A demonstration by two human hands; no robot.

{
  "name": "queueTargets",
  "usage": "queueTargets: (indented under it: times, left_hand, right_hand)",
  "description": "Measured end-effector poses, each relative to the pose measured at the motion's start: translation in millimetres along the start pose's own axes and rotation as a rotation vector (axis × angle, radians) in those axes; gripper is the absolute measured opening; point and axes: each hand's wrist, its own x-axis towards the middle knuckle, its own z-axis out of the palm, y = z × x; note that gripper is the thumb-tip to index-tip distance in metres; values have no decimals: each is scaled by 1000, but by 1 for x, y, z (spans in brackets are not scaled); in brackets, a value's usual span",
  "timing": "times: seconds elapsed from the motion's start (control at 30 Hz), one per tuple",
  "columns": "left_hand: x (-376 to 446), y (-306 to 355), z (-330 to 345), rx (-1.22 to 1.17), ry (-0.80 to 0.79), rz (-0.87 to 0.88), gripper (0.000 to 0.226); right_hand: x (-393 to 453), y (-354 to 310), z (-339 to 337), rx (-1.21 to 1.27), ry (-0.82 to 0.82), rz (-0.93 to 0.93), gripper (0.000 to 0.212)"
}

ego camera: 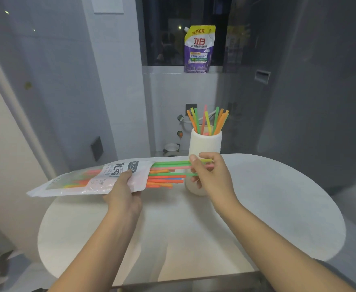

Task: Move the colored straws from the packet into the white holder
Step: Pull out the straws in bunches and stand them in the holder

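My left hand (123,193) grips a plastic straw packet (84,180) and holds it level above the table, its open end pointing right. Green, pink, orange and blue straws (166,175) stick out of that end. My right hand (209,173) pinches several of the longest green, pink and yellow straws near their tips. Just behind my right hand stands the white holder (205,144), partly hidden by it. Several orange, green, yellow and pink straws (207,121) stand upright in the holder.
A white rounded table (278,207) fills the foreground. A purple and yellow detergent pouch (198,50) stands on the window ledge behind. Grey walls close in at left, and a tall grey appliance stands at right.
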Motion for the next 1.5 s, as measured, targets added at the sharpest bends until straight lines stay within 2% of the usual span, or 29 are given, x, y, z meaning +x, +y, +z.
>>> queueTargets:
  times: [0.13, 0.17, 0.3, 0.33, 0.47, 0.57, 0.67, 0.77, 0.9, 1.03, 1.13, 1.3, 1.5]
  left_hand:
    - [-1, -1, 0, -17, -7, -3, 56]
    - [-2, -1, 0, -19, -9, -5, 55]
    - [-2, 1, 2, -29, 3, -5, 55]
    - [-3, 2, 2, -33, 2, -4, 55]
    - [-6, -2, 3, -42, -38, -17, 55]
    - [-13, -12, 4, -13, -79, -53, 52]
    - [-18, -18, 5, 28, -112, -68, 50]
    - [-16, -17, 6, 28, -138, -60, 50]
    - [-14, -14, 5, -5, -150, -85, 47]
    - [-12, -11, 3, -10, -152, -101, 47]
    - [-11, -12, 3, 1, -159, -111, 48]
    - [-16, -22, 6, 17, -164, -133, 47]
    - [-19, -32, 7, 52, -166, -155, 46]
  right_hand:
    - [-5, 6, 9, 268, -29, 213, 49]
    - [-6, 6, 10, 328, -35, 235, 51]
    - [-10, 9, 12, 498, -48, 256, 24]
    - [-12, 9, 14, 501, -61, 256, 23]
    - [-20, 4, 26, 501, -217, 266, 41]
    - [-19, -2, 32, 581, -223, 344, 56]
    - [-15, -6, 27, 629, -222, 371, 44]
    - [-12, -4, 22, 559, -248, 277, 37]
    - [-11, -2, 20, 370, -140, 140, 38]
    - [-4, -7, 11, 321, 57, 0, 43]
    - [4, -19, 1, 427, 160, -61, 50]
    - [14, -42, -2, 726, 228, -73, 64]
    - [17, -51, -7, 844, 249, -20, 61]
